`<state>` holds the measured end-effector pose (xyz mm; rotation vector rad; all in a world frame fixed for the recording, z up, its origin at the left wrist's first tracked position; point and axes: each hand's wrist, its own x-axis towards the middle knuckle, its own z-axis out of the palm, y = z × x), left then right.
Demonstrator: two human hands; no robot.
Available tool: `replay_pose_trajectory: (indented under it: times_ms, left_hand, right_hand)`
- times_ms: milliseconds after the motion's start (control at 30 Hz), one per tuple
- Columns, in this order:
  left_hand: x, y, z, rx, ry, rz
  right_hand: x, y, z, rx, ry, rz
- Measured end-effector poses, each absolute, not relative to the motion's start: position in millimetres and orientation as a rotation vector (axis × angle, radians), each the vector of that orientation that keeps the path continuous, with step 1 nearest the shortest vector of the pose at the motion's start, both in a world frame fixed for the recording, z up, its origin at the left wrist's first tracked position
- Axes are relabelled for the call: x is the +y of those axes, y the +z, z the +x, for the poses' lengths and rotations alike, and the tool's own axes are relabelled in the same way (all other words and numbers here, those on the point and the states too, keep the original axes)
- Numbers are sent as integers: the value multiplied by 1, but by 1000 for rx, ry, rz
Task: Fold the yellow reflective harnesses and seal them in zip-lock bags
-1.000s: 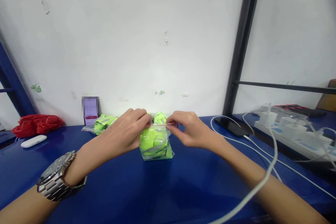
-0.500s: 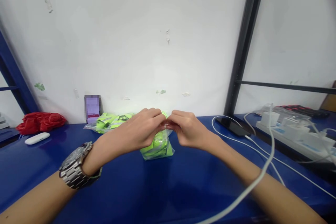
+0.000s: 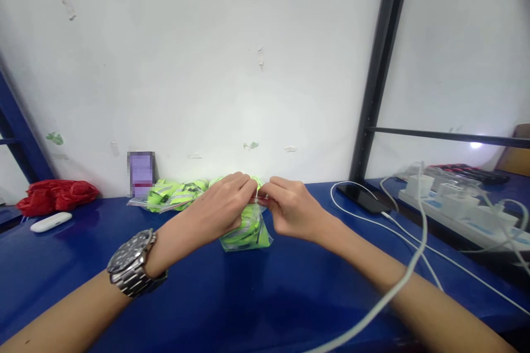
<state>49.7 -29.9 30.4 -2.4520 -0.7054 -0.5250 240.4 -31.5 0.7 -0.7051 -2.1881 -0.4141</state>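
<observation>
A clear plastic bag (image 3: 248, 234) with folded neon-yellow fabric and grey strips inside stands on the blue table (image 3: 232, 298). My left hand (image 3: 226, 201), with a metal watch (image 3: 134, 262) on its wrist, pinches the bag's top edge from the left. From the right, my right hand (image 3: 293, 207) pinches the same edge, its fingertips close to the left ones. A thin reddish line shows between the fingertips. More bagged neon-yellow fabric (image 3: 176, 193) lies behind my left hand, against the wall.
On the left are a red plastic bundle (image 3: 58, 196), a white case (image 3: 51, 222) and an upright phone (image 3: 141, 174). To the right lie a black phone (image 3: 362, 198), a power strip with chargers (image 3: 459, 207), and a white cable (image 3: 397, 287) crossing before my right forearm.
The camera view has shifted slightly, so the scene sits a little further left. My fingertips have drawn slightly apart along the bag's top edge, and my left wrist has turned a little.
</observation>
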Motion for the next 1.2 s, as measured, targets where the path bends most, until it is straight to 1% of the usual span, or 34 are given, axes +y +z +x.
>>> replay_pose_trajectory:
  times_ms: [267, 433, 667, 833, 933, 1000, 1100, 1200]
  left_hand:
    - [-31, 40, 11, -852, -542, -2576]
    - [-31, 31, 11, -907, -550, -2499]
    - [-28, 31, 0, -865, -640, -2523]
    - [-30, 26, -3, -940, -635, -2475]
    - [-34, 23, 6, -862, -711, -2461]
    - [-38, 23, 13, -795, -775, -2430]
    - [-38, 25, 14, -734, -835, -2372]
    - [-25, 26, -5, -840, -808, -2327]
  right_hand:
    - [-30, 3, 261, -2172, -351, -730]
    - [-28, 2, 259, -2227, -382, -766]
    - [-29, 3, 270, -2181, -334, -824]
    - [-43, 17, 265, -2260, -207, -956]
    - [-50, 27, 251, -2310, -197, -1000]
    - [-52, 30, 241, -2441, -133, -1020]
    - [-52, 33, 239, -2622, 58, -1022]
    - [-44, 39, 257, -2614, 223, -960]
